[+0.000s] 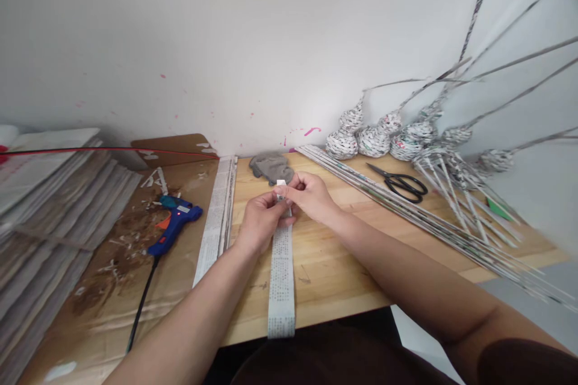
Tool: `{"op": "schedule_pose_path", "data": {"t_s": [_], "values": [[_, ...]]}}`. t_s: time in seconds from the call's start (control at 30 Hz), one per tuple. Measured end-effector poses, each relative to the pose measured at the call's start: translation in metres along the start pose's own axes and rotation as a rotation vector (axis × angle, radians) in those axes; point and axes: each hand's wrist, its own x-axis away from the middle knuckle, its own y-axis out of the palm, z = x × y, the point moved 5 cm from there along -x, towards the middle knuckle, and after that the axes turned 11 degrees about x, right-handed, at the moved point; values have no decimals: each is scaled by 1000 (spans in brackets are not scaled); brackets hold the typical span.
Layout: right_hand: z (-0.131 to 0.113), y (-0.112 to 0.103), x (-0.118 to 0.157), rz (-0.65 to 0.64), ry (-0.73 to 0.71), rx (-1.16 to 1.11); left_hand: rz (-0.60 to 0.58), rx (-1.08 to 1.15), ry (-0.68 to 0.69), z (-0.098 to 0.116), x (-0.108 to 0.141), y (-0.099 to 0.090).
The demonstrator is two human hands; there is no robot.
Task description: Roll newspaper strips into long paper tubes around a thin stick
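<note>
A long printed paper strip [282, 277] runs from the table's front edge up to my hands at the middle of the wooden table. My left hand [262, 216] pinches the strip near its far end from the left. From the right, my right hand [311, 195] grips the same end, its thumb and fingers beside the left fingertips. The strip's pale tip [281, 183] pokes up between the two hands. Just beyond them lies a crumpled grey cloth or glove [271, 167]. A stack of similar strips [217, 216] lies left of my hands.
A blue glue gun [174, 228] lies on cardboard [180, 295] at left, beside piled newspapers [49, 222]. Thin paper rods [388, 198], black scissors [401, 185] and woven gourd shapes [372, 141] with long protruding stems are at right. A wall [253, 42] stands behind.
</note>
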Motion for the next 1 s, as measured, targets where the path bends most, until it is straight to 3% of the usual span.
{"op": "schedule_pose_path", "data": {"t_s": [0.2,0.4,0.8,1.0], "values": [[-7,-2,-3,-235,-15,-17,13,-11,-19,-1,-1,-3],[1,-4,-4,-122,63,-90,11,-94,-20,-3,-2,-4],[-3,0,2,-158,238,-225,-73,-76,-58,0,4,6],[3,-2,-1,-134,217,-230,-83,-98,-51,-1,5,9]]}}
